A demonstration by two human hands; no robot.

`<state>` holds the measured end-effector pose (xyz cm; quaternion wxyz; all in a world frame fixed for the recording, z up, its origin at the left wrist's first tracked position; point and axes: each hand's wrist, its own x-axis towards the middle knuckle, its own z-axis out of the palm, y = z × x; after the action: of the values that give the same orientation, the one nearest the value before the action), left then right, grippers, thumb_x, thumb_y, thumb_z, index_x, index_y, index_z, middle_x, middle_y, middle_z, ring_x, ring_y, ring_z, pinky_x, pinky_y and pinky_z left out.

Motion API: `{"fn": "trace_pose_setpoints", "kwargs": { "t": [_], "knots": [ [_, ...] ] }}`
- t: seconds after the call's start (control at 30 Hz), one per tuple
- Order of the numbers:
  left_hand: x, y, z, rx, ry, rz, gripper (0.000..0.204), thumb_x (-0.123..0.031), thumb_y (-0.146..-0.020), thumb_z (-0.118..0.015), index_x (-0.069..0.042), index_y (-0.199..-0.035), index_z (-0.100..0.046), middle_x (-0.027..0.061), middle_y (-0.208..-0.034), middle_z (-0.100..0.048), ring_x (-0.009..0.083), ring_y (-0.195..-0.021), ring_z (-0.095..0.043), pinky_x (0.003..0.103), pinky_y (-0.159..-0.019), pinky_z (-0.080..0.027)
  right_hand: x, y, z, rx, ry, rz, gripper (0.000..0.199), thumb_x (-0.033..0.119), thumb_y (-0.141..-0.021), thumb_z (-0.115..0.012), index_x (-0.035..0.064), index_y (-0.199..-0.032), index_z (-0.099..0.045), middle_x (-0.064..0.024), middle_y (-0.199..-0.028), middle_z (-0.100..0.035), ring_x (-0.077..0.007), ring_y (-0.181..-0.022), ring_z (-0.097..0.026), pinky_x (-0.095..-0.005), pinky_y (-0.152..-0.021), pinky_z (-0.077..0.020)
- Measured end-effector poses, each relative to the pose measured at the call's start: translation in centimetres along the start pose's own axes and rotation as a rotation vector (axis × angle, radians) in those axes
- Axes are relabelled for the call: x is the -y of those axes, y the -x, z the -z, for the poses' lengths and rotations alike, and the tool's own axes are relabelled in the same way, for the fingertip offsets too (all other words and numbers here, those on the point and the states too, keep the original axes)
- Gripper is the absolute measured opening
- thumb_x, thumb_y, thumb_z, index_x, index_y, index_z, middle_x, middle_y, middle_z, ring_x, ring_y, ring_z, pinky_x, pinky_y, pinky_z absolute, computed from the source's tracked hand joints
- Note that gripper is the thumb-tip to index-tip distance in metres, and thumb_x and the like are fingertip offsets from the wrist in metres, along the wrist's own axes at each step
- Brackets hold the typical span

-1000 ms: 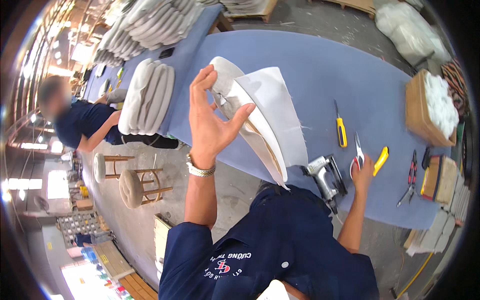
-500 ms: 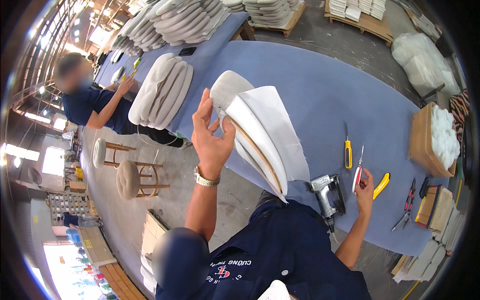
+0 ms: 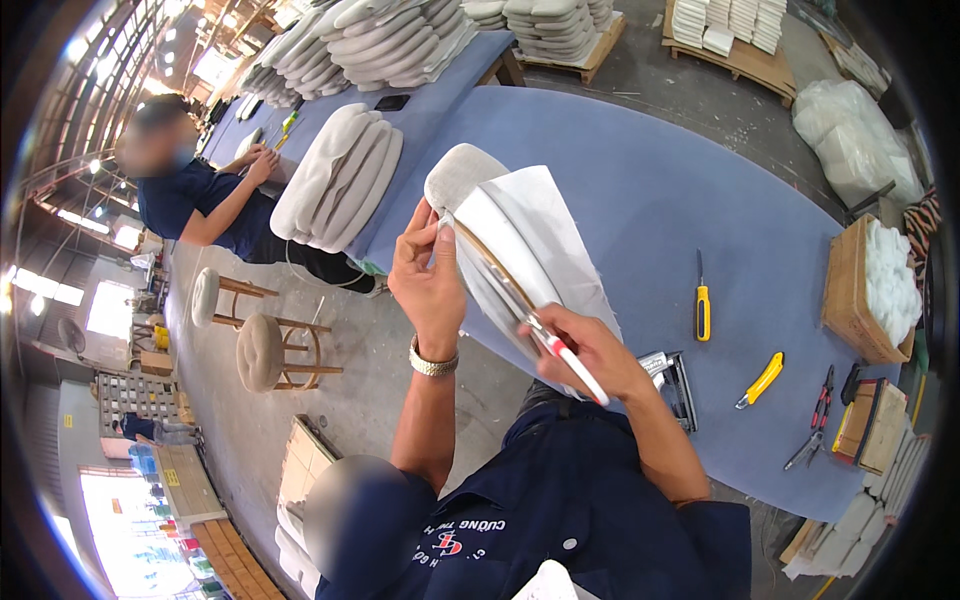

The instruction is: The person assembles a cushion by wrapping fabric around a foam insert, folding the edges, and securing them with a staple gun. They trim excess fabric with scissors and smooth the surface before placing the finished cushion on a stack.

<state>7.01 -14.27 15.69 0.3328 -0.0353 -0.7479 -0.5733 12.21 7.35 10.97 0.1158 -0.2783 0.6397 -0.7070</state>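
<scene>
My left hand (image 3: 428, 290) grips the edge of a grey upholstered pad (image 3: 465, 175) between thumb and fingers. The pad is tilted up above the blue table edge, its brown board rim showing and loose white cloth (image 3: 540, 215) flaring from its side. A thin-shafted hand tool with a red and white handle (image 3: 575, 372) is in my right hand (image 3: 588, 350). Its metal shaft lies over the pad's brown rim, pointing toward my left fingers. Motion blurs the tool, and I cannot tell whether its tip touches the pad. Just behind my right wrist a silver staple gun (image 3: 668, 385) is partly hidden.
On the blue table (image 3: 640, 150) lie a yellow screwdriver (image 3: 703, 312), a yellow cutter knife (image 3: 763, 380) and red-handled pliers (image 3: 820, 415). A carton of white stuffing (image 3: 850, 285) stands at right. Stacked grey pads (image 3: 335, 180) and a co-worker (image 3: 215, 200) are at left.
My right hand has lifted the red and white tool off the table and brought it left to the pad. My left fingers have closed in on the pad's edge.
</scene>
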Motion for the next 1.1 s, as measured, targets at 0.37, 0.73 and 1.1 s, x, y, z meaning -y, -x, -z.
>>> {"fn": "trace_pose_setpoints", "kwargs": {
  "t": [0.37, 0.73, 1.1],
  "knots": [
    [-1.1, 1.1, 1.1, -0.02, 0.023, -0.024, 0.006, 0.0, -0.099, -0.066, 0.004, -0.102, -0.064, 0.0246, -0.146, -0.055, 0.0348, -0.13, -0.062, 0.039, -0.097, -0.059, 1.5, -3.3, -2.1, 0.001, 0.099, -0.215, 0.054, 0.054, -0.098, -0.068, 0.0032, -0.116, -0.063, 0.0021, -0.061, -0.052, -0.0067, -0.052, -0.051, -0.025, -0.048, -0.0382],
    [-2.4, 2.7, 1.1, -0.016, -0.338, -0.228, 0.01, 0.006, -0.091, -0.07, 0.002, -0.101, -0.069, 0.0206, -0.138, -0.057, 0.0386, -0.124, -0.066, 0.028, -0.071, -0.064, 4.3, -3.1, 0.0, 0.06, 0.204, -0.272, 0.056, 0.058, -0.095, -0.07, 0.004, -0.11, -0.068, -0.0137, -0.08, -0.067, -0.0265, -0.071, -0.063, -0.0388, -0.067, -0.0494],
    [-4.4, 4.2, -0.6, -0.124, -0.209, -0.142, 0.02, 0.008, -0.087, -0.074, 0.001, -0.105, -0.069, 0.0124, -0.106, -0.066, 0.0296, -0.114, -0.071, 0.029, -0.071, -0.065, 5.2, -2.2, 1.2, 0.109, 0.126, -0.3, 0.057, 0.056, -0.093, -0.073, 0.0041, -0.116, -0.071, -0.007, -0.078, -0.065, -0.0151, -0.069, -0.058, -0.033, -0.063, -0.0464]
  ]
}}
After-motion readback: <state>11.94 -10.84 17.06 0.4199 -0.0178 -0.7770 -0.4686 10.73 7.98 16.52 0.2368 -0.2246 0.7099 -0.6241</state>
